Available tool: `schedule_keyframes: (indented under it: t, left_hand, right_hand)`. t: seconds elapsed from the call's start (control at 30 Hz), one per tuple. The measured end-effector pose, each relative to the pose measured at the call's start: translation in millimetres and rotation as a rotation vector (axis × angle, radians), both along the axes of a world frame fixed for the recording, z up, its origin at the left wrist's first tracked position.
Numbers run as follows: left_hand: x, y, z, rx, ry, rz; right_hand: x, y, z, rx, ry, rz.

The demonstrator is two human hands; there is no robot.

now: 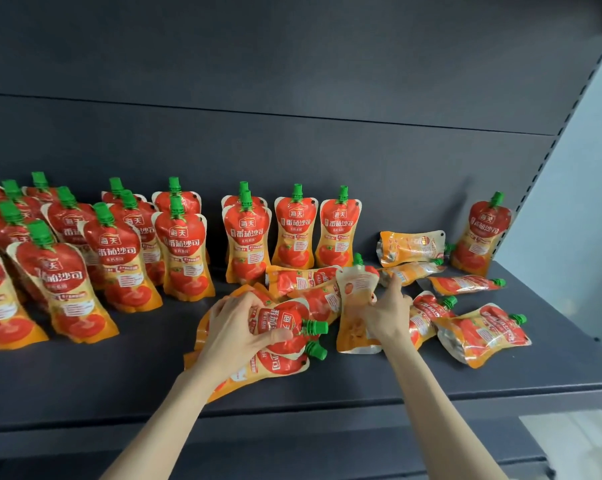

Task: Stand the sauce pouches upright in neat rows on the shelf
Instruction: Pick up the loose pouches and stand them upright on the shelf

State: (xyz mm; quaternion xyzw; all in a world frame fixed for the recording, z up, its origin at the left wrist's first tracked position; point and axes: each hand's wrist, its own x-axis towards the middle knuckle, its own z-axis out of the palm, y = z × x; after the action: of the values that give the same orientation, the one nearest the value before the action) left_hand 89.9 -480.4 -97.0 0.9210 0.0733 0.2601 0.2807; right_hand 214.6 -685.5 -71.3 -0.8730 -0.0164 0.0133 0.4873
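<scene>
While a lying pouch [287, 322] is clasped by the left hand [240, 327] and a half-raised pouch [355, 292] is gripped by the right hand [387, 311], both just right of the standing rows [181, 247] on the shelf [102, 382], a risk is judged: released before its base is flattened, the raised pouch may be tipped into the rows' nearest pouches.
</scene>
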Motion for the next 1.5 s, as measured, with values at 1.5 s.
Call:
schedule_keyframes:
  t: [1.5]
  left_hand:
    - [25,-19,88,-0.706,0.057,-0.132]
  right_hand:
    - [-18,5,35,0.686,0.006,0.516]
